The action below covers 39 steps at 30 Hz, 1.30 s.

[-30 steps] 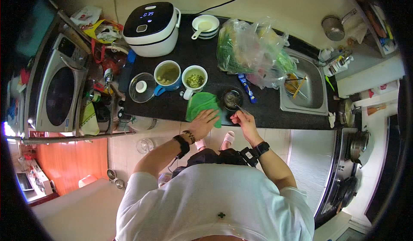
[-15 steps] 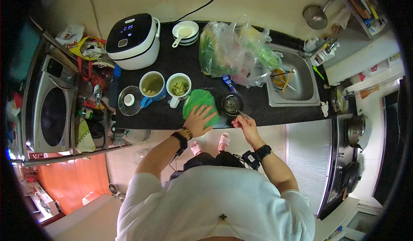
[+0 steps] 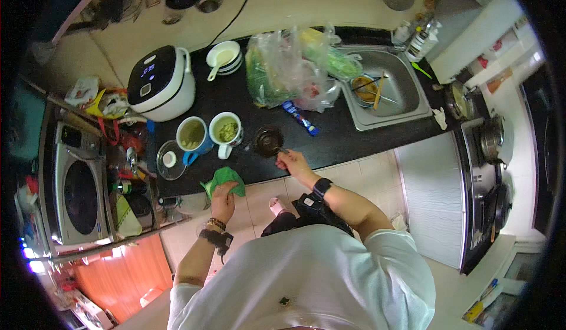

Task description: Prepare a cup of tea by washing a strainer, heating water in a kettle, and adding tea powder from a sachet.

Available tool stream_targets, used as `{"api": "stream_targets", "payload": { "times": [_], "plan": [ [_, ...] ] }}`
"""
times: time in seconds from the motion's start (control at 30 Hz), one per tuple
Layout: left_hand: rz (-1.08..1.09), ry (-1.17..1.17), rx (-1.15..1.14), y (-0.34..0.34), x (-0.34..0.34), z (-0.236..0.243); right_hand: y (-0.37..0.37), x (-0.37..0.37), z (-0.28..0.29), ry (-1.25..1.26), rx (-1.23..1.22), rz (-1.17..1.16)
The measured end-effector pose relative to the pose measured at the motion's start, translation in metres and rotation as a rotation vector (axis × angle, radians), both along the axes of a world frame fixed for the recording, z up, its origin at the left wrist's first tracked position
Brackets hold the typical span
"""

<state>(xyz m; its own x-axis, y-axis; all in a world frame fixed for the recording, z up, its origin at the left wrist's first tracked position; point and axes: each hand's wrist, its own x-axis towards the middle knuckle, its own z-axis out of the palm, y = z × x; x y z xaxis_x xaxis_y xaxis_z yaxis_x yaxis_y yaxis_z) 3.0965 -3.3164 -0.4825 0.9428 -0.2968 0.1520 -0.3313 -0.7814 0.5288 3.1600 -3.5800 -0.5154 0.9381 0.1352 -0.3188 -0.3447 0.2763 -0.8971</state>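
At the counter's front edge, my left hand (image 3: 222, 199) is closed on a crumpled green cloth (image 3: 231, 180). My right hand (image 3: 292, 161) pinches the thin handle (image 3: 283, 151) of a utensil that reaches into a small dark glass bowl (image 3: 268, 141). Its far end is too dim to make out. Left of the bowl stand a white mug (image 3: 226, 132) with green bits in it and a blue-handled mug (image 3: 193, 137) of cloudy liquid. A clear lid with a white knob (image 3: 170, 159) lies beside them.
Behind the mugs stands a white rice cooker (image 3: 162, 88), with stacked bowls (image 3: 224, 56) and a ladle to its right. Plastic bags of vegetables (image 3: 289, 71) and a blue packet (image 3: 300, 118) lie before the sink (image 3: 407, 103), which holds a bowl with chopsticks.
My left hand has drawn the green cloth from beside the white mug to the counter's front edge, bunching it. The dark bowl and my right hand have shifted left, closer to the mugs.
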Motion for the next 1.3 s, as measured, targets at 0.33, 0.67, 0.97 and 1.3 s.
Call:
{"api": "stream_targets", "payload": {
  "times": [0.33, 0.67, 0.97, 1.3],
  "plan": [
    [-0.218, 0.864, -0.574, -0.137, 0.004, 0.032, -0.062, -0.009, 0.037, 0.017, -0.118, 0.164],
    [0.306, 0.143, -0.455, -0.318, 0.073, 0.008, -0.28, -0.01, 0.05, -0.133, -0.414, 0.225],
    [1.033, 0.223, 0.294, -0.316, 0.123, -0.009, -0.307, 0.018, 0.007, -0.909, -1.328, 0.349],
    [0.553, 0.59, -0.89, -0.298, 0.056, 0.005, -0.281, 0.031, 0.046, -0.863, -1.489, 0.505]
  ]
}}
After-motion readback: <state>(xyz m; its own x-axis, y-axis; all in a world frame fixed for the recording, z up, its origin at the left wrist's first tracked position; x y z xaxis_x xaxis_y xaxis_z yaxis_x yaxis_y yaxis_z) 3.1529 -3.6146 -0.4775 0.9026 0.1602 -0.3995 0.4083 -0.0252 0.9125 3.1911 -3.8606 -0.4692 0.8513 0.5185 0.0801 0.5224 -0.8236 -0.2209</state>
